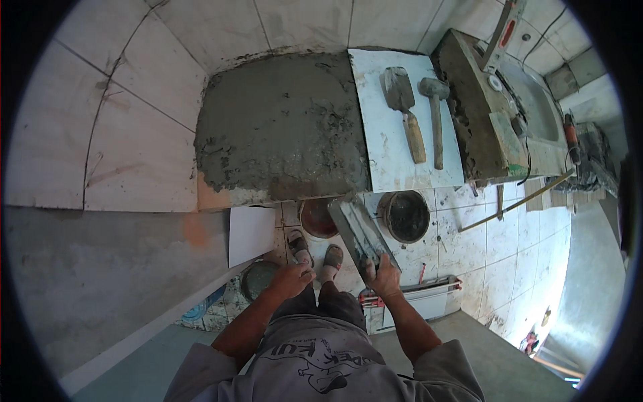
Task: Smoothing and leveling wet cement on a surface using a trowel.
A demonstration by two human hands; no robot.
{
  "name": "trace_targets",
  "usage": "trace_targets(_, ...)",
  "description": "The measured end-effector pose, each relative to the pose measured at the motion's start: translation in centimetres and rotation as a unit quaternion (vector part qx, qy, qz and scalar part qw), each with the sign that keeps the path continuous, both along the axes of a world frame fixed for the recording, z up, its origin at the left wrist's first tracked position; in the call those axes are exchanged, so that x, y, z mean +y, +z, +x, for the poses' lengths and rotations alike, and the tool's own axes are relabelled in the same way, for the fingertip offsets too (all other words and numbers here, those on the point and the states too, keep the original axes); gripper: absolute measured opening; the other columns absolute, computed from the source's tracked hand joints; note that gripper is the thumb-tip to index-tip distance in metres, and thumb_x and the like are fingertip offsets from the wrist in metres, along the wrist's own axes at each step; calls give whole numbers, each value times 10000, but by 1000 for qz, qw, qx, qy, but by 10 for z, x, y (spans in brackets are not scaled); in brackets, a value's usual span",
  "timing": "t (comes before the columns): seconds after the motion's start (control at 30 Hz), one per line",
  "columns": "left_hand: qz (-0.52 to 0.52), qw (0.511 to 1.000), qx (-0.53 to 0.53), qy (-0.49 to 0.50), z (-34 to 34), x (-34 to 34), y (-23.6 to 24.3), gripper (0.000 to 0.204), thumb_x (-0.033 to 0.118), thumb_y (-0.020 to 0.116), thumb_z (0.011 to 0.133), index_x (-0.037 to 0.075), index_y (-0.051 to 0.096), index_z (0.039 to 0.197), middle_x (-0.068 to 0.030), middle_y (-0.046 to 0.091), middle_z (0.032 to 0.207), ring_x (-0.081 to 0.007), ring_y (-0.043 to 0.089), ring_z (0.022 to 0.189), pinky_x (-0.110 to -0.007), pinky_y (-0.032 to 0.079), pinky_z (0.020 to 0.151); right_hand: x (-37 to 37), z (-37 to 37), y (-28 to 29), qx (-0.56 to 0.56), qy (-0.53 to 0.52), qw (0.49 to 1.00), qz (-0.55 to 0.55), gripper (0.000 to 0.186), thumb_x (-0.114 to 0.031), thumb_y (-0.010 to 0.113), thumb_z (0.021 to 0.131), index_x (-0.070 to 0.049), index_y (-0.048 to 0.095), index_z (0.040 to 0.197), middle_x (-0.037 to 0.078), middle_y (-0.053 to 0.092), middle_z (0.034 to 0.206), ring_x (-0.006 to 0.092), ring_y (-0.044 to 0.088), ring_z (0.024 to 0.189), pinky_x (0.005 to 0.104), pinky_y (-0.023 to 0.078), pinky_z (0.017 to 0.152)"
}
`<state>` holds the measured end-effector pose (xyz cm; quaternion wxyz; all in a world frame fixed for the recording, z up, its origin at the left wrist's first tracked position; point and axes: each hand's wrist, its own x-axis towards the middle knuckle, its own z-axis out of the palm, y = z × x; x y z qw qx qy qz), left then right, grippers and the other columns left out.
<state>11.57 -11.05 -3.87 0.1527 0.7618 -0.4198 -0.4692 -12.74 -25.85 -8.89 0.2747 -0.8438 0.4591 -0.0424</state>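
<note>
Wears a grey T-shirt (pixel 321 368) with dark printing across the chest, over dark shorts (pixel 340 308). Stretches both bare forearms forward from loose sleeves. Curls the left hand (pixel 290 280) in front of the body, fingers drawn together; cannot tell whether anything small sits inside. Clamps the right hand (pixel 385 275) around the near end of a long rectangular float (pixel 360 231), smeared with grey and slanting forward and leftward.

Stands in dark sandals (pixel 299 248) on a pale, dirty tiled floor (pixel 462 221). Has a dark bucket (pixel 259 280) low beside the left forearm and a long rail-like tool (pixel 412 295) with red ends to the right. Has a reddish-brown bucket (pixel 317 220) partly behind the float, a black bucket (pixel 406 216) just right of that, and a white panel (pixel 251 234) standing at the left.

Faces a raised bed of rough, wet mortar (pixel 281 127), close beyond the float's far end; cannot tell whether touching. Has a white tile (pixel 375 171) alongside, bearing a trowel (pixel 400 90) and a mallet (pixel 435 124), laid apart. Shows a sink (pixel 539 100) farther right, and tiled walls (pixel 301 23) behind.
</note>
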Motion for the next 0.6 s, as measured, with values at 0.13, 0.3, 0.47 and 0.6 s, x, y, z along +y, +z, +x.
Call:
trace_targets(0.13, -33, 999, -22, 24, 4, 9, -11, 359, 367, 558, 859, 64, 660, 1022, -196, 659, 904, -373, 625, 871, -452, 480, 772, -28, 77, 8, -122, -90, 988, 15, 459, -395, 521, 897, 31, 460, 1056, 308, 595, 824, 498, 581, 776, 530, 460, 674)
trace_targets(0.3, -54, 996, 10, 64, 18, 17, -4, 367, 375, 562, 859, 54, 668, 1002, -203, 660, 892, -373, 628, 868, -450, 483, 767, -76, 189, 39, -192, -152, 969, -16, 507, -428, 501, 906, 49, 450, 1070, 325, 590, 834, 511, 570, 789, 542, 452, 689)
trace_targets(0.47, -31, 997, -36, 66, 23, 25, -14, 318, 331, 577, 853, 51, 671, 970, -177, 665, 832, -304, 654, 801, -388, 493, 735, -100, 207, 12, -166, -157, 972, -55, 469, -416, 520, 899, 29, 449, 1027, 305, 595, 765, 502, 577, 721, 537, 468, 650)
trace_targets(0.6, 4, 998, -11, 64, 22, 19, -15, 318, 336, 576, 852, 57, 669, 974, -177, 665, 863, -324, 646, 829, -400, 487, 748, -58, 186, -7, -112, -141, 983, -46, 431, -400, 551, 882, 2, 456, 1003, 287, 598, 747, 476, 594, 714, 534, 472, 631)
